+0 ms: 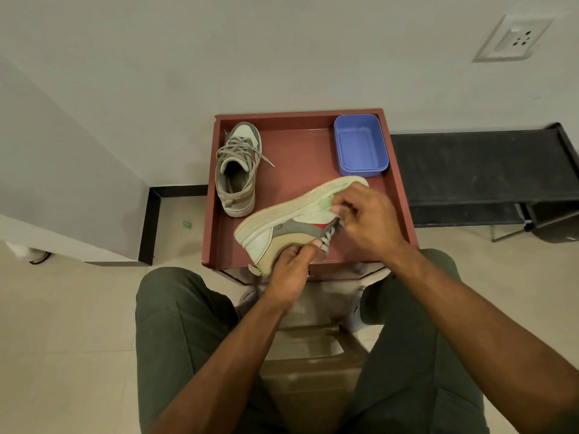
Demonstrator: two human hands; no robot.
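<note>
A pale sneaker (294,211) lies on its side on the brown tray table (300,145), sole turned away from me, toe toward the right. My left hand (289,270) grips its heel and ankle collar. My right hand (366,217) pinches the grey lace near the tongue, fingers curled over the shoe's upper. A second matching sneaker (238,170) stands upright at the table's left, laced, with its toe pointing to the wall.
An empty blue plastic tub (360,145) sits at the table's back right corner. A dark low bench (482,173) stands to the right along the wall. My knees flank the table's near edge. A wall socket (513,39) is high on the right.
</note>
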